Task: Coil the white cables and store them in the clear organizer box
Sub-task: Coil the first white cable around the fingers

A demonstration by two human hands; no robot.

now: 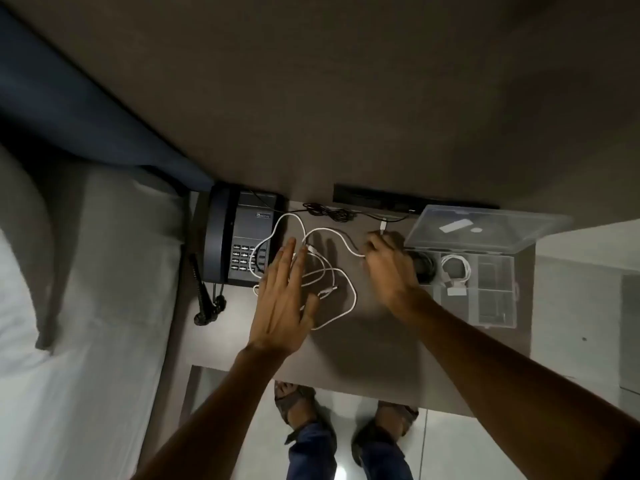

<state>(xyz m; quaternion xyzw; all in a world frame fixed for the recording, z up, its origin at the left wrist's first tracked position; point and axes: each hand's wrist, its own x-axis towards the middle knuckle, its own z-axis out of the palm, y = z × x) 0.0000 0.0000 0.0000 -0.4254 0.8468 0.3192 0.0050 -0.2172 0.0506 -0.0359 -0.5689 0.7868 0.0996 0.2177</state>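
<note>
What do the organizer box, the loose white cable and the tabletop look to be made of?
Organizer box: clear hard plastic, judging by its see-through walls and open lid. Loose white cable: likely smooth rubbery plastic sheathing; it lies in soft loops. Tabletop: matte grey-brown, possibly laminate; no grain is visible.

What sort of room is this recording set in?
Probably a hotel room: a bed with white sheets beside a small bedside table, and a dark corded desk phone with a keypad against the wall.

The dark corded desk telephone [242, 237] carries a small light brand label above its keypad, too blurred to read.
</note>
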